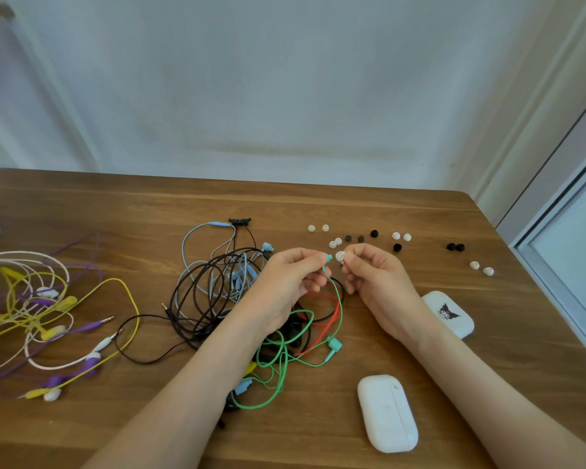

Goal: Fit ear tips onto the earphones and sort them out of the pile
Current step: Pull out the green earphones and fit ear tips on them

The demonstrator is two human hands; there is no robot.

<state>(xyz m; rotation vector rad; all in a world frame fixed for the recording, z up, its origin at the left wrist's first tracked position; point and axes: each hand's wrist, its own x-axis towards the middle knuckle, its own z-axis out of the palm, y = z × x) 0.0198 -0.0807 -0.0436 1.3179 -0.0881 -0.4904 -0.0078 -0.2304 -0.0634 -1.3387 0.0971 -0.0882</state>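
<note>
While the green earbud (328,257) and the white ear tip (340,256) hang just apart above the tabletop (318,204), the fitting step looks to be in hand. The left hand (291,282) has its grip pinched on the earbud, and the right hand (376,279) has its grip pinched on the tip. The earbud's long axis runs roughly left-right, nozzle pointing right at the tip. Its cable (339,309) drops nearward into the pile (217,289). Next, I judge, the tip's bore must line up with the nozzle and be pushed on.
</note>
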